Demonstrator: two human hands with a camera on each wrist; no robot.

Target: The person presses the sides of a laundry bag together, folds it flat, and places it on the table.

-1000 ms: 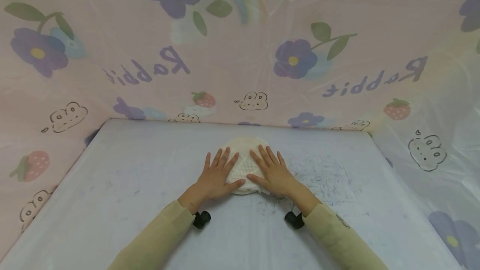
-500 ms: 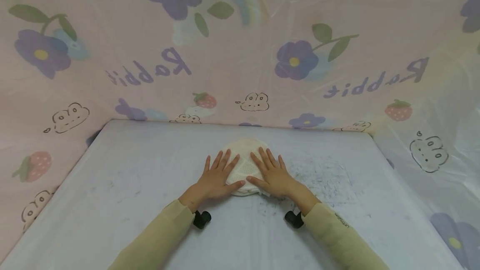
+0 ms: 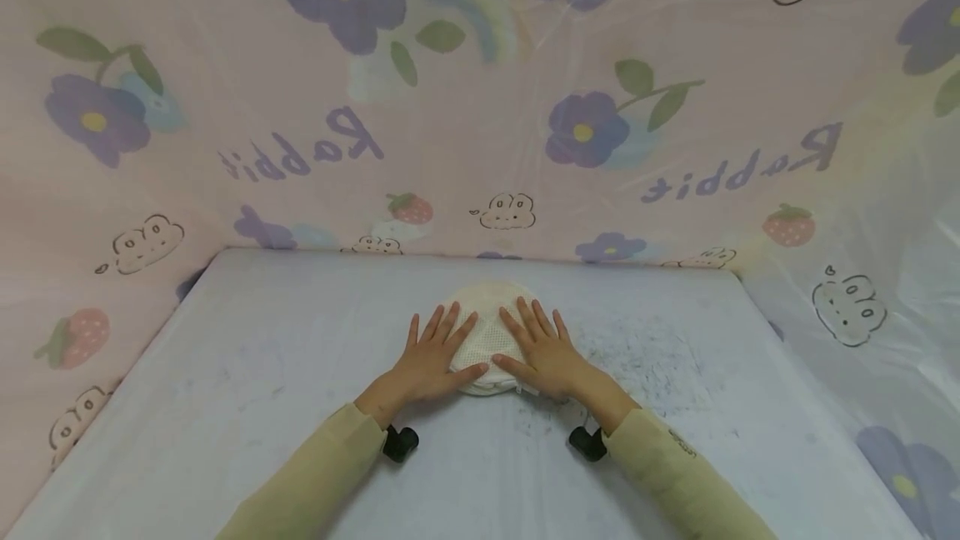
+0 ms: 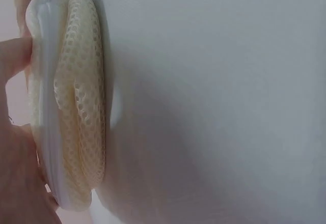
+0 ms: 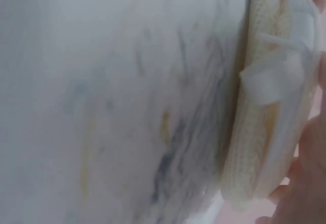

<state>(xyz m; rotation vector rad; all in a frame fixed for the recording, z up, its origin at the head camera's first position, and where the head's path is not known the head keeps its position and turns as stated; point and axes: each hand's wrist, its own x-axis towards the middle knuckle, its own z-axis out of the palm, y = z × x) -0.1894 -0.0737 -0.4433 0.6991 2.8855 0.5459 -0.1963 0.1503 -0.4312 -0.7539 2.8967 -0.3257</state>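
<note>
Cream mesh pouch [image 3: 489,333] is pressed flat on the table [image 3: 247,357] by the left hand [image 3: 429,361] and right hand [image 3: 546,352]. Fingers are kept straight and spread, and nothing is moved from a moment ago, so the pressing goes on.

A cream mesh pouch [image 3: 489,332] with a honeycomb weave and a white rim is lying under the left hand [image 3: 429,361] and right hand [image 3: 546,350], whose sleeves [image 3: 315,477] are showing pale olive-yellow. The table [image 3: 225,382] is showing pale grey-lilac, with dark blue-grey scuffs at 3 o'clock of the pouch. The backdrop [image 3: 480,107] at 12 o'clock is glowing pink, carrying purple flowers, green leaves, red strawberries, outlined rabbits and purple lettering.
</note>
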